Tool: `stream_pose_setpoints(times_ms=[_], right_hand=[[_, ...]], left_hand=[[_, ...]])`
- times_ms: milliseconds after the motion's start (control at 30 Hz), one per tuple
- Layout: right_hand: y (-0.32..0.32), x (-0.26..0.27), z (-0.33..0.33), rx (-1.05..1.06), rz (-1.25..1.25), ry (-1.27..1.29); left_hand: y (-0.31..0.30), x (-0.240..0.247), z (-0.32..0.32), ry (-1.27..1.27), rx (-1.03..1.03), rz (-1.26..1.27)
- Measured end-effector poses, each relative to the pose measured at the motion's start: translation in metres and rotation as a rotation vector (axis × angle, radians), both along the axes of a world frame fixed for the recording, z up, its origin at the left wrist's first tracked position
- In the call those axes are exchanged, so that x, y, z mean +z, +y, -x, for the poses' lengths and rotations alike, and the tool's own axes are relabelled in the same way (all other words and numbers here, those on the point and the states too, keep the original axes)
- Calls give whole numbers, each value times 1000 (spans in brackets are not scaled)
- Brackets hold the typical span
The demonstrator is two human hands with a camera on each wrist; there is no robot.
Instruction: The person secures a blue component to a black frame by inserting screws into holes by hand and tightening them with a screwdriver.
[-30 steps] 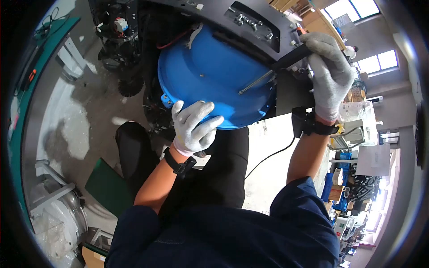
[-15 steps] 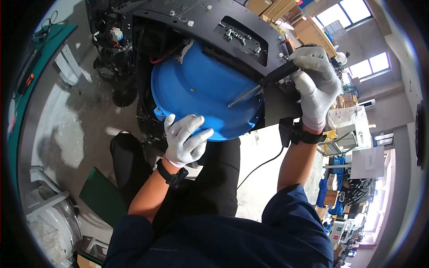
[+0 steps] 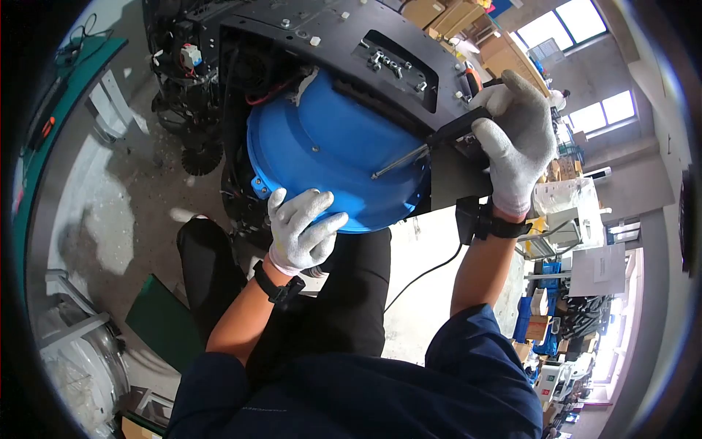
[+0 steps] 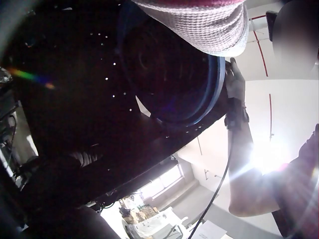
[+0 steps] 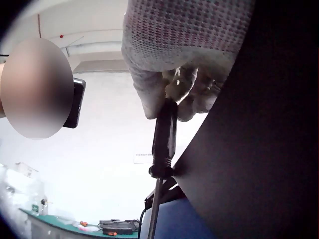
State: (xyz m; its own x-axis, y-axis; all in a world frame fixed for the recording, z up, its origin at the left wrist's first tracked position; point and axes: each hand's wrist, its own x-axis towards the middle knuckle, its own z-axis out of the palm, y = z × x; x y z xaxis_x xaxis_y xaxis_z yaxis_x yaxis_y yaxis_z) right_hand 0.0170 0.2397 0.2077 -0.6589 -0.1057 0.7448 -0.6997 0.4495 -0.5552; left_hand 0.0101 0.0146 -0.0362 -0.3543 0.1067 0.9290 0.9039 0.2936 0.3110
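Note:
A round blue plastic basin [image 3: 344,143] is set into a black machine frame [image 3: 329,36]. My white-gloved left hand [image 3: 298,230] rests at the near rim, its fingers loosely bent and spread against the blue plastic. In my gloved right hand [image 3: 518,143] I hold a screwdriver [image 3: 457,130] by the end of its black handle, between thumb and fingers. Its metal shaft slants down to the left over the basin. The right wrist view shows the fingers gathered around the top of the handle [image 5: 164,132]. Dark shadow covers most of the left wrist view.
Loose screws [image 3: 387,62] lie in a recess in the frame's top, with an orange-handled tool [image 3: 473,75] nearby. A black panel [image 3: 457,175] stands beside the basin. To the left are a round black brush [image 3: 202,157] and a green-topped table [image 3: 66,95]. A cable [image 3: 424,274] hangs from my right wrist.
The head view has shifted slightly. My right fingers have moved around the screwdriver handle, the index finger now lifted higher. My left hand keeps its place at the rim.

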Motion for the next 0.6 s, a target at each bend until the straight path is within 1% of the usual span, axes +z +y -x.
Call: stream_pose_setpoints(times_ms=[67,300,367,500,600], right_hand=[[3,-1,0,59,15,-10],[5,-2,-4,62,59,-62],[4,-3,-5,60,119,-74],[10,-5,-3,94,93,-58],[9,-1,-4,12,43,-81]], left_hand=[[-1,-1,-1,-2,-3,2],[0,1,0,-1,-1,-4],[0,0,-1,-5,1,0],[1,0,0,0,-12,-19],[0,2,1,1,-14,-20]])
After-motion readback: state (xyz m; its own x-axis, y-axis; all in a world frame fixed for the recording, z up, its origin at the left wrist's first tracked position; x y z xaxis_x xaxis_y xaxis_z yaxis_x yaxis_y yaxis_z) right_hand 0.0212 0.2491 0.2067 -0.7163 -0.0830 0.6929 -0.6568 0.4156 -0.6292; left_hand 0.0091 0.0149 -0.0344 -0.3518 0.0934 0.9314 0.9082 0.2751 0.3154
